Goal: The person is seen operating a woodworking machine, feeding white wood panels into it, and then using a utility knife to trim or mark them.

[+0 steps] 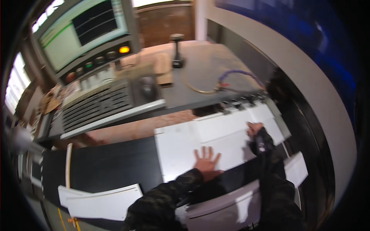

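Note:
A large white panel (173,150) lies on the black work surface in front of me, its far side close to a row of black clamp-like parts (243,103). A narrower white strip (219,126) rests along its far part. My left hand (207,164) is open, pressed flat on the near part of the panel with fingers spread. Farther right, my right hand (254,129) touches the white pieces with its fingers curled in. Whether those fingers grip anything is hidden.
White offcut panels (104,202) lie at the near left, and another white piece (296,169) at the right. Beyond are a dusty keyboard (98,104), a mouse (147,87), a monitor (83,32), a black upright device (177,50) and a purple hose (237,72). A blue machine cover (308,34) borders the right.

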Motion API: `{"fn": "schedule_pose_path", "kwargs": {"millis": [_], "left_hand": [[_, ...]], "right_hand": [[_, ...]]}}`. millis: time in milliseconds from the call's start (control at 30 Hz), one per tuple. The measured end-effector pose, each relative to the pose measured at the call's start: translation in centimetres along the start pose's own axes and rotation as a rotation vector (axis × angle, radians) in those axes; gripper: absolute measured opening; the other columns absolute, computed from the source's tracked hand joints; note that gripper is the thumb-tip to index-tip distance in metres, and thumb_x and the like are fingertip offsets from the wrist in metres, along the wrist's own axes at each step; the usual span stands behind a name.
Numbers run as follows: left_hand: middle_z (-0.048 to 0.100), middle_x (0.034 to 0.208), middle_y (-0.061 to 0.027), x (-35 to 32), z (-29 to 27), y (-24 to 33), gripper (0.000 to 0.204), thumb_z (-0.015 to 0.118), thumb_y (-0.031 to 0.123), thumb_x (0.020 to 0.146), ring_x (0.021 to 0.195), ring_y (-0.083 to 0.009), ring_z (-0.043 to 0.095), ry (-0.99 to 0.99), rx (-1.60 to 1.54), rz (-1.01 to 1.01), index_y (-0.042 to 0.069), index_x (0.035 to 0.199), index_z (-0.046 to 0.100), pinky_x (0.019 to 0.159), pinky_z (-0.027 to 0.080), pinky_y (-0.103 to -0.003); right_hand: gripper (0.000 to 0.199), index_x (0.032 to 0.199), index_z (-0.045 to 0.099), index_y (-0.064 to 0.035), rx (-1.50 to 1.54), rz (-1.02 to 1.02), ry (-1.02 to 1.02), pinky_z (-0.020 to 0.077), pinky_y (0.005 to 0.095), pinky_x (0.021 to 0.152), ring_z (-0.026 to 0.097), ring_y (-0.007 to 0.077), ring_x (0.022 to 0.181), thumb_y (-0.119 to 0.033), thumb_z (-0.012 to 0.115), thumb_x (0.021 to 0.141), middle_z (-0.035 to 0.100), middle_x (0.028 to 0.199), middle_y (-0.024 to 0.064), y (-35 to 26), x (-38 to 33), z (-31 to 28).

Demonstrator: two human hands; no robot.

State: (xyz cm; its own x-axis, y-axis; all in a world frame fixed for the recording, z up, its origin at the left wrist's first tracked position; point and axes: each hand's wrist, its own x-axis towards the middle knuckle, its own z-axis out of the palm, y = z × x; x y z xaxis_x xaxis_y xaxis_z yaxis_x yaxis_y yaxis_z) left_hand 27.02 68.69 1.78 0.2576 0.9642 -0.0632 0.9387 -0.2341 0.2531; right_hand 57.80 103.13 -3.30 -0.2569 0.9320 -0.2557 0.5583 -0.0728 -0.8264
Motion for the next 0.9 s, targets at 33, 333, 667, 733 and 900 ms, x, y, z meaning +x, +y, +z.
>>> {"fn": "schedule_pose_path", "kwargs": {"millis": [33,333,667,733,900], "left_hand": [[0.031,0.177,-0.0406,-0.9,0.0,-0.4,0.099,0.064,0.076,0.102,0.164,-0.0678,0.024,-0.007,0.023,-0.035,0.015,0.177,0.042,0.120,0.020,-0.092],[0.031,0.177,-0.0391,-1.6,-2.3,-0.2,0.094,0.060,0.075,0.106,0.164,-0.0668,0.025,-0.021,0.068,-0.012,0.014,0.176,0.041,0.119,0.026,-0.090],[0.034,0.176,-0.0372,-1.4,-1.9,-3.8,0.097,0.062,0.074,0.105,0.166,-0.0545,0.033,-0.149,-0.112,-0.045,0.012,0.176,0.040,0.128,0.029,-0.077],[0.060,0.151,-0.0311,-3.0,-8.3,-3.6,0.093,0.072,0.064,0.102,0.140,-0.0500,0.060,-0.158,-0.122,-0.086,0.004,0.168,0.049,0.118,0.047,-0.064],[0.069,0.126,-0.0252,-15.6,-18.1,-1.8,0.060,0.077,0.035,0.104,0.110,-0.0457,0.073,0.057,-0.056,-0.092,0.000,0.149,0.059,0.096,0.061,-0.054]], "right_hand": [[0.070,0.053,0.054,-0.0105,0.149,0.205,-0.006,0.0339,0.0461,0.043,0.046,0.0219,0.041,-0.044,0.073,0.112,0.056,0.051,0.0095,-0.7,-0.2,1.8],[0.043,0.073,0.063,-0.0023,0.411,0.396,0.189,0.0324,0.0426,0.041,0.045,0.0200,0.043,-0.018,0.085,0.106,0.059,0.058,0.0092,-3.5,0.3,2.1],[0.034,0.079,0.064,0.0019,0.390,0.447,0.234,0.0336,0.0448,0.043,0.050,0.0222,0.046,-0.009,0.084,0.104,0.061,0.063,0.0118,-5.4,0.3,3.6],[0.033,0.079,0.065,0.0029,0.391,0.435,0.242,0.0375,0.0452,0.044,0.053,0.0227,0.046,-0.010,0.083,0.104,0.063,0.063,0.0122,-3.5,0.8,2.0],[0.044,0.067,0.071,0.0020,-0.046,0.222,0.174,0.0555,0.0388,0.055,0.069,0.0215,0.053,-0.024,0.078,0.102,0.071,0.061,0.0111,-3.9,1.2,2.8]]}}
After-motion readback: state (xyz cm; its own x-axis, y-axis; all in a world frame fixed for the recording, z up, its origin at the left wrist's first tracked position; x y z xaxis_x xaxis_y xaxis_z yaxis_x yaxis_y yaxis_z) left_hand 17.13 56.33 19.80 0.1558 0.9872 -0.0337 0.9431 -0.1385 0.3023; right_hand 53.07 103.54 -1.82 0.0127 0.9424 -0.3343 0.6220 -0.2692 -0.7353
